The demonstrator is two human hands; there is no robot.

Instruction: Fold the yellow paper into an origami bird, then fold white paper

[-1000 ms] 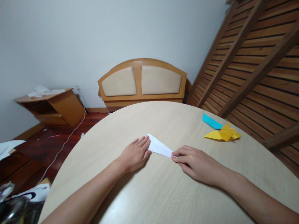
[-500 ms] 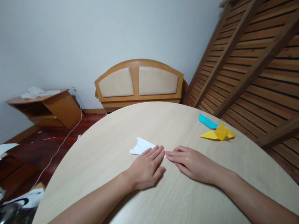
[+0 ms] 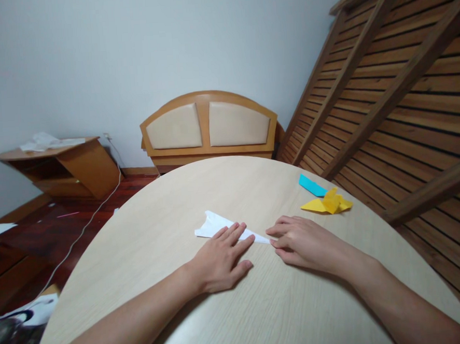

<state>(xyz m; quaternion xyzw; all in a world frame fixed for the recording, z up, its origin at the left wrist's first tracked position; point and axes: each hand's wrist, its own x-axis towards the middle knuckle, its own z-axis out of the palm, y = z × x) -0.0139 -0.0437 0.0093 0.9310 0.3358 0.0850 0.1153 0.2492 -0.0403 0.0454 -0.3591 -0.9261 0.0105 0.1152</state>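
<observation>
Lying flat near the middle of the round table, the folded white paper forms a long narrow wedge whose long axis runs from far-left to near-right; the sharp tip points right, toward the right hand, and the broad ragged end points left and away from the person. The left hand rests palm down with its fingers spread flat on the near edge of the paper, pressing rather than grasping (nothing is closed in it). The right hand lies loosely curled on the table, its fingertips at the pointed tip; whether they pinch the tip or only touch it cannot be told. Well apart, toward the far right edge of the table, lie a yellow folded paper and, just behind it, a blue paper strip. Nothing stands between the hands and the white paper.
</observation>
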